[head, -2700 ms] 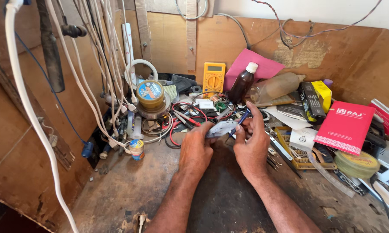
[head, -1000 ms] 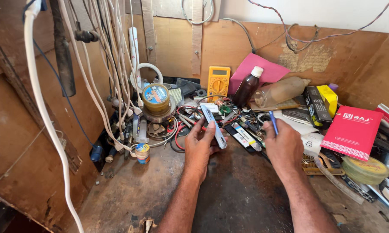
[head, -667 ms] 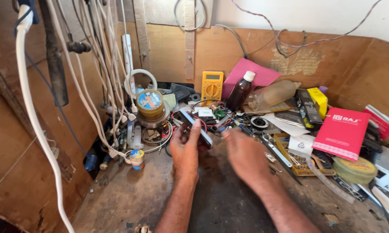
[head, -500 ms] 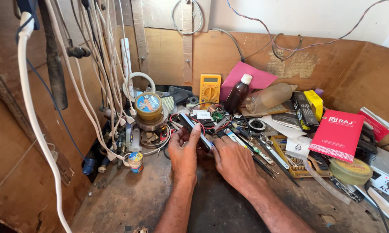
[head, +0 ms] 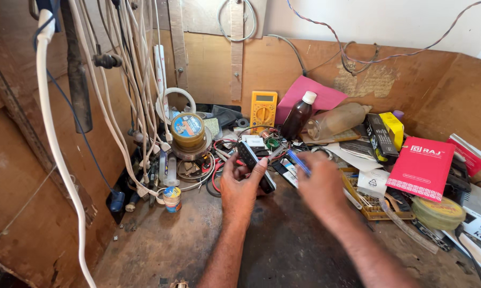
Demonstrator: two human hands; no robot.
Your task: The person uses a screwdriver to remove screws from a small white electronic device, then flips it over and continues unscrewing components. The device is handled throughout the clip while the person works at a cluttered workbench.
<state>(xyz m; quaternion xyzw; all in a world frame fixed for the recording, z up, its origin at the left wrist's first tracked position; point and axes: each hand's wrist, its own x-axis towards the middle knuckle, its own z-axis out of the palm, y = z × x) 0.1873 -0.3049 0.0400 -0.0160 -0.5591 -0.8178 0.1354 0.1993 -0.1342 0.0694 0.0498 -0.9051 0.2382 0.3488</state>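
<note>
The left hand (head: 242, 184) is gripping a small dark handset (head: 255, 166) by its edges, tilting it above the cluttered worktop (head: 160, 245), just before the yellow multimeter (head: 263, 109). The right hand (head: 320, 184), blurred, is closing on a thin blue tool (head: 299, 162) and is coming in beside the handset after hanging well apart a second ago. Both hands are now meeting, suggesting work on the handset is resuming.

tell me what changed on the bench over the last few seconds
The left hand lifted the flat black device off the clutter and holds it tilted. The right hand, gripping a blue-handled tool, swung away, then back beside it. The yellow multimeter and dark brown bottle stayed put.
</note>
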